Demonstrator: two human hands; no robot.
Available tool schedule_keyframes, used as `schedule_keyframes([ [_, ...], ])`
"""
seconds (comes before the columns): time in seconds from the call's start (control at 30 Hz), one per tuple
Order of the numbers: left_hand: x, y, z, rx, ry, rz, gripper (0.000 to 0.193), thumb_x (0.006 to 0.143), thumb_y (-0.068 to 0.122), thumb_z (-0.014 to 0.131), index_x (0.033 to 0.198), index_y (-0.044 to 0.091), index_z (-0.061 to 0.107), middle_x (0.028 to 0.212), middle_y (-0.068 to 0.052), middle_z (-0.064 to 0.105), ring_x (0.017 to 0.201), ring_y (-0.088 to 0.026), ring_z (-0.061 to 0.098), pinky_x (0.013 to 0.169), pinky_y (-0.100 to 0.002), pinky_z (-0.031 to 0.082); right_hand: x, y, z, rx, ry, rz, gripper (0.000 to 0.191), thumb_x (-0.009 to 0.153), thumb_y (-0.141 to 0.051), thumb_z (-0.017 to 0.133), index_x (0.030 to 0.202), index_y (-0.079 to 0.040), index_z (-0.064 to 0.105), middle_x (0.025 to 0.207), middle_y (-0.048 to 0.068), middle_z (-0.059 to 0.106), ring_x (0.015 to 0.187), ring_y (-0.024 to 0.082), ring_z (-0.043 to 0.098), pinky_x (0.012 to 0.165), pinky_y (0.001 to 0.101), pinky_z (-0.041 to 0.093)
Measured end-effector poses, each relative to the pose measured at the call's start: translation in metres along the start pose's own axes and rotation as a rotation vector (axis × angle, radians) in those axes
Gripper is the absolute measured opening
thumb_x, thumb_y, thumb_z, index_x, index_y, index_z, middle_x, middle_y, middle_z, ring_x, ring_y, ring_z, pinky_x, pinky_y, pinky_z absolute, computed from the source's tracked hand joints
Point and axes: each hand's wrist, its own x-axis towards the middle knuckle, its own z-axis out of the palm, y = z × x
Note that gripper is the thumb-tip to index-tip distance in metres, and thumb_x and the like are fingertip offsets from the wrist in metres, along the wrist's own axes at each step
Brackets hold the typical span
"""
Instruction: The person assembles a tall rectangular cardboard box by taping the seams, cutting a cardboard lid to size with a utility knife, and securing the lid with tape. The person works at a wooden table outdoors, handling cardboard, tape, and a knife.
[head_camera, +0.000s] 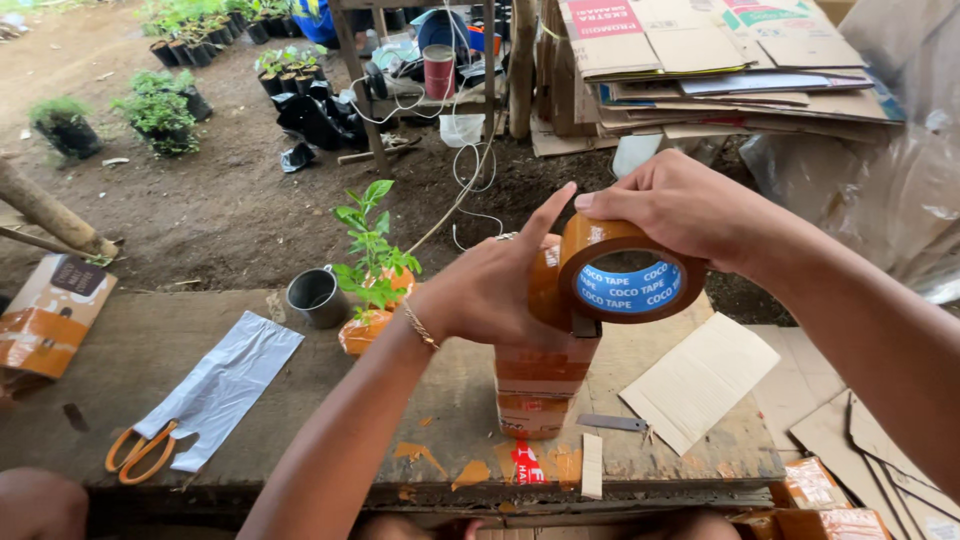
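My right hand (680, 205) grips a roll of brown packing tape (625, 275) with a blue core, held above the wooden bench (130, 350). My left hand (500, 285) presses against the top of a tall box (540, 385) wrapped in brown tape, index finger raised beside the roll. The tape runs from the roll down onto the box. A small seedling (370, 250) with its root ball in an orange wrap stands just left of my left wrist.
Orange-handled scissors (140, 450) lie on a grey plastic bag (225, 385) at the left. A metal cup (318, 297) stands behind the seedling. A cardboard piece (700, 378) lies right of the box. Stacked cardboard (700, 60) and potted plants (160, 110) sit beyond.
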Motion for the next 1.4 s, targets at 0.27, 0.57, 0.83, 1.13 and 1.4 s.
schedule_keyframes([
  [0.27, 0.007, 0.008, 0.022, 0.055, 0.245, 0.063, 0.159, 0.053, 0.054, 0.102, 0.16, 0.007, -0.007, 0.125, -0.028, 0.067, 0.111, -0.045, 0.066, 0.097, -0.044, 0.051, -0.002, 0.001, -0.007, -0.03, 0.012, 0.04, 0.046, 0.092, -0.037, 0.068, 0.077, 0.006, 0.077, 0.06, 0.008, 0.067, 0.045, 0.012, 0.055, 0.045, 0.0297, 0.044],
  [0.57, -0.003, -0.003, 0.023, 0.006, 0.163, -0.039, 0.151, 0.055, 0.057, 0.094, 0.164, 0.011, 0.0, 0.133, -0.011, 0.071, 0.114, -0.034, 0.071, 0.103, -0.044, 0.049, -0.013, 0.007, -0.015, -0.239, 0.031, 0.162, 0.042, 0.092, -0.037, 0.072, 0.08, 0.001, 0.084, 0.056, 0.01, 0.068, 0.042, 0.015, 0.051, 0.045, 0.0317, 0.039],
  [0.83, 0.0, 0.002, 0.022, -0.007, 0.163, -0.001, 0.154, 0.053, 0.064, 0.092, 0.166, 0.011, 0.001, 0.13, -0.011, 0.073, 0.114, -0.034, 0.071, 0.103, -0.043, 0.051, -0.004, 0.046, -0.004, 0.222, 0.078, 0.087, 0.033, 0.09, -0.025, 0.069, 0.092, 0.006, 0.08, 0.065, 0.011, 0.069, 0.046, 0.013, 0.056, 0.044, 0.0284, 0.046],
  [1.13, 0.008, 0.014, 0.028, 0.052, 0.165, -0.062, 0.157, 0.054, 0.071, 0.087, 0.165, 0.01, -0.004, 0.125, -0.01, 0.073, 0.109, -0.031, 0.074, 0.098, -0.043, 0.049, -0.008, 0.042, -0.003, 0.212, 0.055, 0.084, 0.035, 0.09, -0.025, 0.068, 0.091, 0.008, 0.079, 0.069, 0.014, 0.073, 0.05, 0.015, 0.062, 0.047, 0.0291, 0.051],
  [1.4, 0.011, 0.018, 0.033, 0.112, 0.167, -0.051, 0.145, 0.058, 0.061, 0.09, 0.163, 0.016, 0.001, 0.119, -0.008, 0.076, 0.109, -0.031, 0.07, 0.106, -0.048, 0.035, -0.014, 0.034, -0.005, 0.124, 0.074, 0.125, 0.037, 0.093, -0.031, 0.07, 0.088, 0.004, 0.08, 0.065, 0.011, 0.072, 0.047, 0.014, 0.06, 0.046, 0.0287, 0.048],
])
